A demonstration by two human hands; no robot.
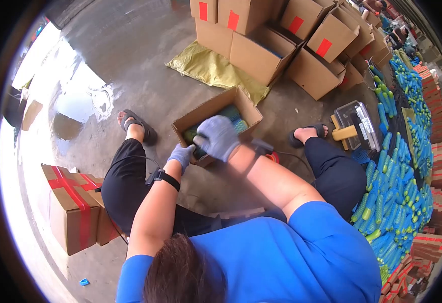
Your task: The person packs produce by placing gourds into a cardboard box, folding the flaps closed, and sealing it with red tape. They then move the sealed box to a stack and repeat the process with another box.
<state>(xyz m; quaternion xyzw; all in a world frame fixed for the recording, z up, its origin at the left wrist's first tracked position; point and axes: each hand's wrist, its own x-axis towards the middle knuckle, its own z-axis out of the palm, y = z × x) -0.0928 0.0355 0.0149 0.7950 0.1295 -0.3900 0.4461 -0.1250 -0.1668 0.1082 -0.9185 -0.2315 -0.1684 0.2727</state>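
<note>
An open cardboard box (250, 108) stands on the floor between my feet. Inside lie green produce pieces in blue net sleeves (231, 114), partly covered by my hand. My left hand (181, 155), in a pale grey glove, is closed at the near left corner of the box, with its fingertips on the cardboard edge. My right hand (218, 137), gloved the same way, is over the near side of the box with its fingers curled in. Whatever it may hold is hidden beneath the fingers.
Stacked open cartons (261, 55) with red labels stand ahead, beside a yellow woven sack (206, 68). Red-taped boxes (67, 207) are at left. A clear case (354, 123) sits by my right foot, near a long pile of blue-netted green produce (390, 202). People work far right.
</note>
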